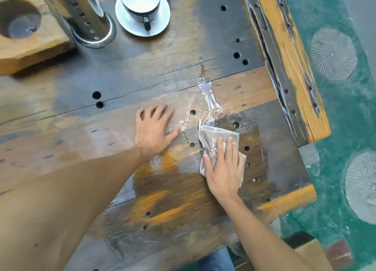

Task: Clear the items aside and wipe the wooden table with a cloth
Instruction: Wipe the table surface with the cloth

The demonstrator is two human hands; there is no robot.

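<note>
A worn wooden table (122, 81) with several drilled holes fills the view. My right hand (222, 169) lies flat on a crumpled grey cloth (209, 136), pressing it onto a dark wet patch near the table's right side. My left hand (154, 128) rests palm down on the wood just left of the cloth, fingers spread, holding nothing. A streak of liquid (207, 93) glistens on the wood above the cloth.
At the back stand a white saucer (160, 24) with a dark cup (140, 4), a perforated steel canister (81, 16) and a thick wooden block (30, 44) with a round hollow. The table's raised right edge (289, 67) borders a green floor.
</note>
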